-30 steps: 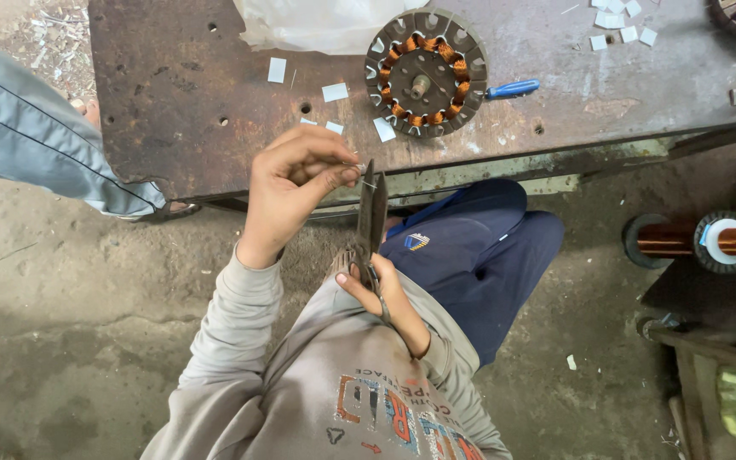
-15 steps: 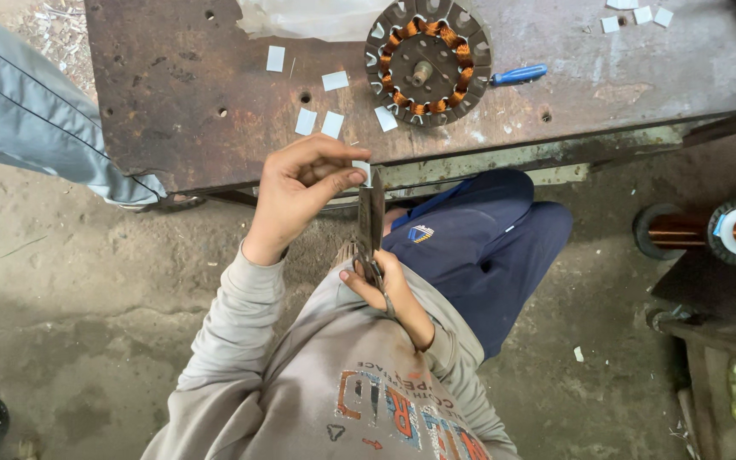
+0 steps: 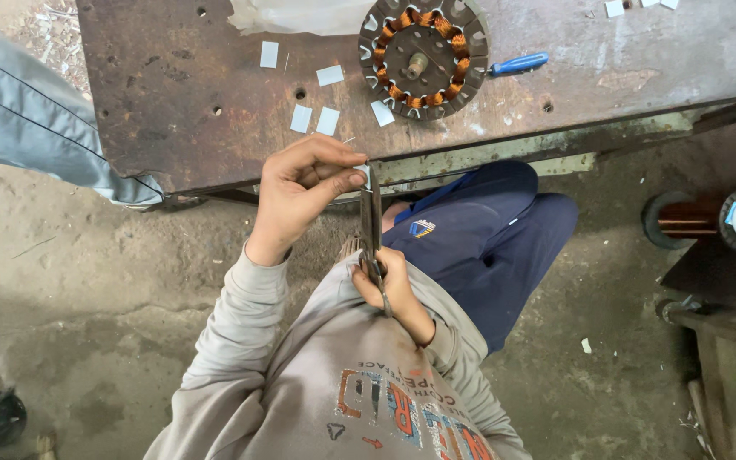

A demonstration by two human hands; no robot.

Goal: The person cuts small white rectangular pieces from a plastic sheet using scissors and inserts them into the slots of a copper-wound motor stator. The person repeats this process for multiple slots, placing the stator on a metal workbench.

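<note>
Two hands at work on one pair of scissors (image 3: 371, 223), held upright in front of the chest. Right hand (image 3: 393, 285) closed around the handles at the bottom, fingers curled tight through and over them. Left hand (image 3: 300, 192) up at the blade tips, thumb and forefingers pinched shut on a small white paper slip (image 3: 363, 173) right at the top of the blades; too small to tell whether already between the blades or just beside them. Blades nearly together, dark and narrow.

Just above the pinch, the edge of a rusty metal workbench (image 3: 172, 128). Beyond the pinch on that bench, several small white paper slips (image 3: 315, 119) scattered loose, and further up a round motor stator (image 3: 423, 53) with copper windings. Beside the stator, to its right, a blue-handled screwdriver (image 3: 518, 63). Well off to the right of the grip, a spool of copper wire (image 3: 709, 219). Off to the left, another person's grey-blue sleeve (image 3: 36, 128).
</note>
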